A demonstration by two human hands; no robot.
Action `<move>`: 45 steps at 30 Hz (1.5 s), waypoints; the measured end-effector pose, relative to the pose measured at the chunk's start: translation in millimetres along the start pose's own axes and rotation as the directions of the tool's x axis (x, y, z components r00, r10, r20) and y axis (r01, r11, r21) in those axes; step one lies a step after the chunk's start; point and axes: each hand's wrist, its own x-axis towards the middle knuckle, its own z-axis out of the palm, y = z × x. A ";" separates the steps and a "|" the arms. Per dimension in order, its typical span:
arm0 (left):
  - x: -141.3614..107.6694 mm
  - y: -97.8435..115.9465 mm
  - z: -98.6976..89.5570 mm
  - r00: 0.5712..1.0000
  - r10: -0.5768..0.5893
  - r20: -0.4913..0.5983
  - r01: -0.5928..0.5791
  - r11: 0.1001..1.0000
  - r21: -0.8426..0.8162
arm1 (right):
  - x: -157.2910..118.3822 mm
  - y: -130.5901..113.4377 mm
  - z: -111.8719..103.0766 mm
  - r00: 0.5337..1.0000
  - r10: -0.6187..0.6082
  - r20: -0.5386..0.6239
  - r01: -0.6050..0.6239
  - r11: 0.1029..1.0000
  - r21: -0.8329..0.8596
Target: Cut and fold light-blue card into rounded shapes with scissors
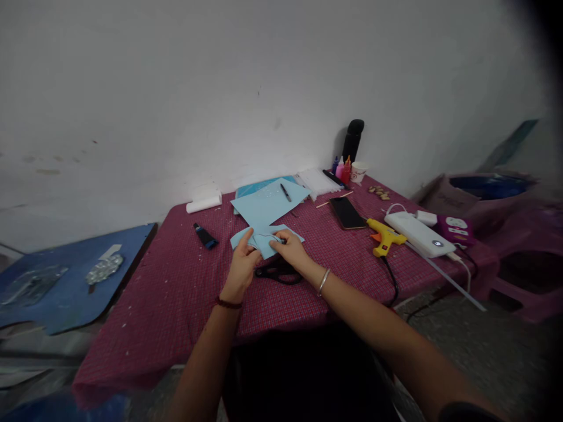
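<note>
Both hands hold a cut piece of light blue paper (264,245) above the red checked cloth. My left hand (243,262) pinches its left part, and my right hand (288,246) grips its right part between thumb and fingers. Black-handled scissors (281,273) lie just below the paper, their blades hidden. Behind it, a larger light blue sheet (266,202) lies flat with a dark pen (285,192) on top.
The cloth-covered table (185,305) also bears a blue-black tube (205,235), a white roll (203,203), a phone (347,212), a yellow glue gun (385,236), a white power bank (420,234), a paper cup (358,172) and a black bottle (352,140).
</note>
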 end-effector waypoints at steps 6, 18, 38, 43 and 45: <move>0.6 0.0 0.7 0.999 0.050 -0.017 -0.048 0.994 0.102 | -1.0 -3.4 -1.0 1.000 0.006 0.001 -0.006 1.000 -0.007; 3.0 -4.9 0.2 0.998 0.047 -0.029 -0.044 0.995 0.093 | -0.3 2.3 3.2 1.000 0.011 -0.004 -0.011 1.000 0.000; 1.7 0.3 2.1 0.996 -0.055 -0.067 0.045 0.989 -0.138 | -0.9 3.0 3.8 1.000 0.008 0.008 -0.008 1.000 -0.001; 2.7 -0.3 2.6 0.996 -0.052 -0.077 0.038 0.984 -0.174 | -0.8 3.4 4.0 1.000 0.024 0.010 -0.024 1.000 0.000; 3.5 -3.3 0.6 0.998 -0.002 -0.067 -0.003 0.997 -0.076 | -1.0 3.7 4.1 1.000 0.029 0.010 -0.029 1.000 0.003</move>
